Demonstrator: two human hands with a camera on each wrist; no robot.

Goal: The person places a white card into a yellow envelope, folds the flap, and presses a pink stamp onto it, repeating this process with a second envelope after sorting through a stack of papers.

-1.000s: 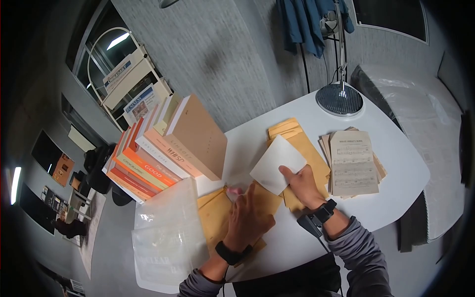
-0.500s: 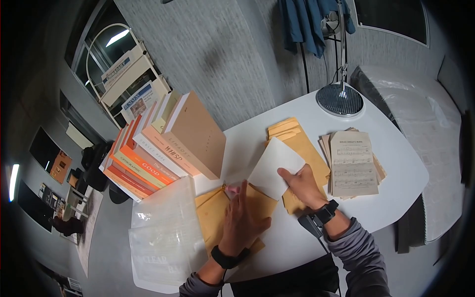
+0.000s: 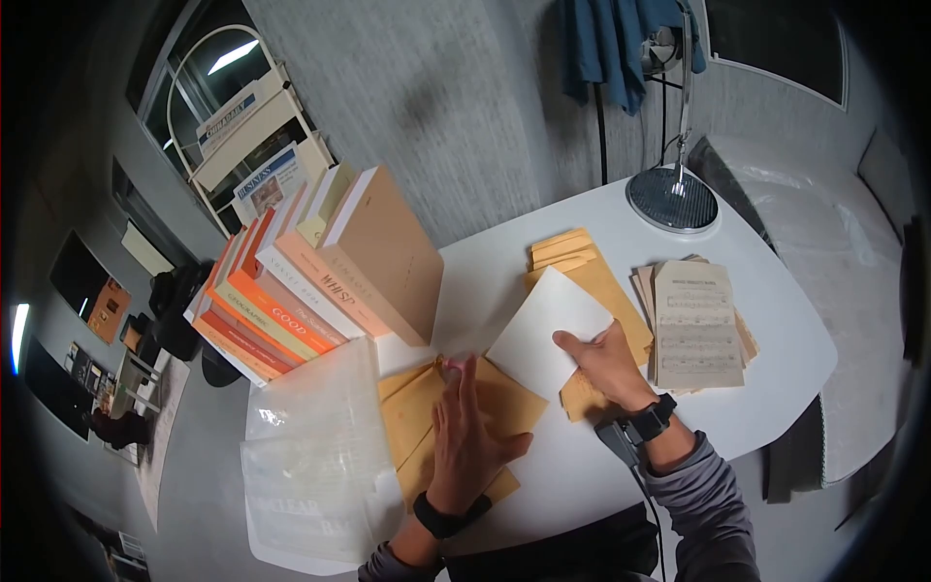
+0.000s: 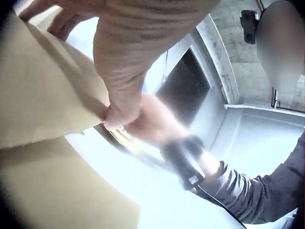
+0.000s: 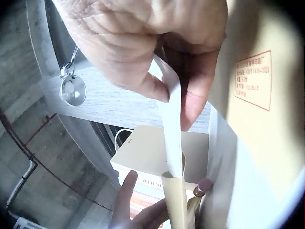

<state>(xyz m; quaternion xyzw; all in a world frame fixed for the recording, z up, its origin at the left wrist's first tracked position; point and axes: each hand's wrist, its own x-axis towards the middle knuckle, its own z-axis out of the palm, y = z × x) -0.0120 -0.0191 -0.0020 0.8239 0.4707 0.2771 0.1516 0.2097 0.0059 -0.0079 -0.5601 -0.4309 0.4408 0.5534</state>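
My right hand (image 3: 613, 369) pinches a folded white sheet of paper (image 3: 543, 330) between thumb and fingers. In the right wrist view the sheet's (image 5: 172, 138) lower end meets the mouth of a brown paper envelope (image 5: 174, 202). Spread across that envelope (image 3: 512, 393) is my left hand (image 3: 465, 446), index finger raised and thumb out to the right. The left wrist view shows its thumb touching the envelope's edge (image 4: 57, 105). Beyond the left fingertips lies a small pink-ended object (image 5: 205, 187) with a gold-coloured part. Another brown envelope (image 3: 400, 412) lies under the left hand's side.
More brown envelopes (image 3: 606, 286) lie stacked behind the right hand. To their right is a pile of sheet music (image 3: 693, 325), with a lamp base (image 3: 672, 201) farther back. Upright books (image 3: 383, 262) and a clear plastic bag (image 3: 310, 466) occupy the left side.
The white sheet has shifted slightly and its near corner now sits by the envelope's mouth. My left fingers have spread and the index finger has bent. The head view has shifted a little.
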